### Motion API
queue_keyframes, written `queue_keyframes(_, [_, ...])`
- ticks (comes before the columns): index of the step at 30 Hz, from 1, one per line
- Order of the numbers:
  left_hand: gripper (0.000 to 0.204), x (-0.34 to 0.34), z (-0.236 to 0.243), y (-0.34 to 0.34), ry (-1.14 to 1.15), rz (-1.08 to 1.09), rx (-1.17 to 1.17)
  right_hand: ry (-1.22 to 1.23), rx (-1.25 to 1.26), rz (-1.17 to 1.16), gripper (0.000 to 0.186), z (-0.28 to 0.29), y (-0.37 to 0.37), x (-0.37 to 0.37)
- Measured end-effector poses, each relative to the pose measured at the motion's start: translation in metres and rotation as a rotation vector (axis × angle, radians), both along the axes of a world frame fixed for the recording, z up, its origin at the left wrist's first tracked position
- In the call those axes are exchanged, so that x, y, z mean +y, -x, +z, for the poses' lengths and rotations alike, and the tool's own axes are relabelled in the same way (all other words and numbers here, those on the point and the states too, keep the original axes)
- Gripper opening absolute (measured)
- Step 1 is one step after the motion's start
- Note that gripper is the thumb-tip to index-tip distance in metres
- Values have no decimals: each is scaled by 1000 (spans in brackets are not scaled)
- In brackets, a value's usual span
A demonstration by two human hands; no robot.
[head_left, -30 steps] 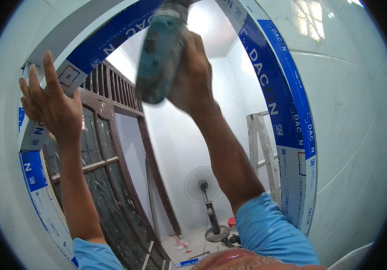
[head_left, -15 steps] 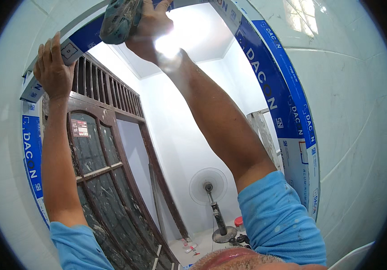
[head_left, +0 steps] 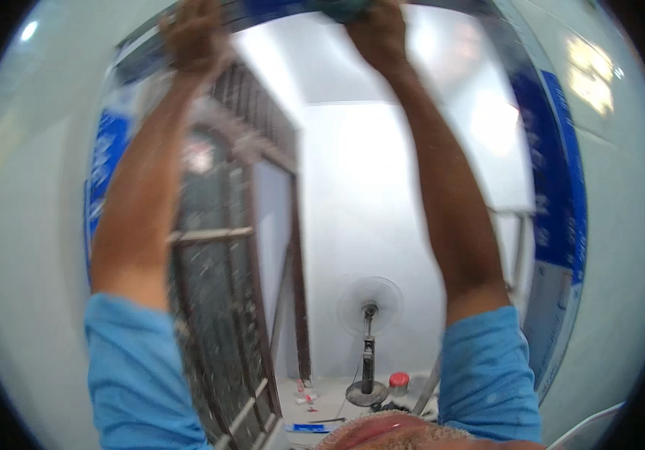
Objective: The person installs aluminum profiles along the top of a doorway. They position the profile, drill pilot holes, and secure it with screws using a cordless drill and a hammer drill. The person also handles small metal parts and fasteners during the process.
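Both my arms reach up overhead. My left hand [head_left: 195, 37] is at the upper left of a frame [head_left: 551, 172] wrapped in blue and white film, its fingers curled against the top bar, though motion blurs them. At the upper edge, my right hand [head_left: 378, 34] grips a teal power drill [head_left: 339, 9]. Only the drill's lower part shows; its tip is cut off above the view. The frame's top bar [head_left: 270, 9] runs behind both hands, and its sides come down beyond my forearms.
Beyond the frame, a dark wooden door [head_left: 213, 300] with dusty glass panes stands at left. A standing fan [head_left: 369, 307] and a red-lidded jar [head_left: 398, 381] are on the floor. Pale tiled wall [head_left: 622, 225] lies at right, and a ladder-like metal structure [head_left: 516, 247] stands behind the right arm.
My view has swung left, so hands, frame and room appear farther right. Both hands sit higher in view, and the drill has slipped mostly past the upper edge.
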State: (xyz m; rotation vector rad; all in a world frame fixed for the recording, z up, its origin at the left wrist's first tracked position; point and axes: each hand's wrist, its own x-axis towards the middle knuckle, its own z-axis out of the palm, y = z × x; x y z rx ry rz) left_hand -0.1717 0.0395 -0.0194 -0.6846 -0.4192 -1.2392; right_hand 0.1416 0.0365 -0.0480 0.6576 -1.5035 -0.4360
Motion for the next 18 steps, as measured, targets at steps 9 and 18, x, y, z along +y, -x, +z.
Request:
queue_keyframes(9, [98,-32,-49,48,-36,37,-187,-35,491,-373,47,-25,37,-23])
queue_keyframes(18, [80,-24,-7,71,-165,92,-195,-11,596,-510,52,3,35,-7])
